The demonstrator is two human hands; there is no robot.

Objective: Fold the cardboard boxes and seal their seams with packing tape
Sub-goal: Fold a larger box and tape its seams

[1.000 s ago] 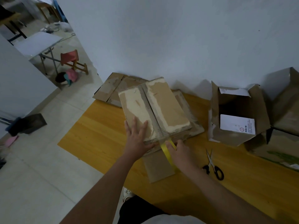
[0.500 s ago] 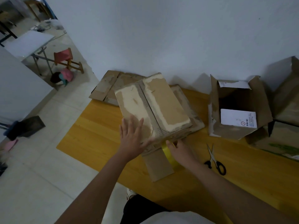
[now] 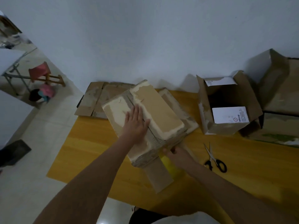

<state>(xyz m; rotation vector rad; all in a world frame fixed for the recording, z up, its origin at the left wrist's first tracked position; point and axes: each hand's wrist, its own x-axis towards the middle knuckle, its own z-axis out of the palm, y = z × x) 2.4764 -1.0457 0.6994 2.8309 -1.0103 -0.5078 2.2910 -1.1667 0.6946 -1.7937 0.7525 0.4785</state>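
A worn cardboard box [image 3: 160,113] with its top flaps closed stands on the yellow wooden table [image 3: 97,152]. My left hand [image 3: 135,125] lies flat, fingers spread, on the top near the centre seam. My right hand [image 3: 176,155] is at the box's near lower edge, pinching the yellow packing tape [image 3: 169,164] against the side. A loose flap [image 3: 159,177] sticks out flat toward me under the box.
Black-handled scissors [image 3: 215,160] lie to the right of my right hand. An open box [image 3: 226,105] with a white label stands at the right, larger boxes [image 3: 279,88] beyond it. Flattened cardboard [image 3: 95,101] rests at the table's far left corner, against the wall.
My left hand slid from the box's near edge up along the top toward the seam. My right hand stayed at the near lower edge with the tape. The camera moved closer.
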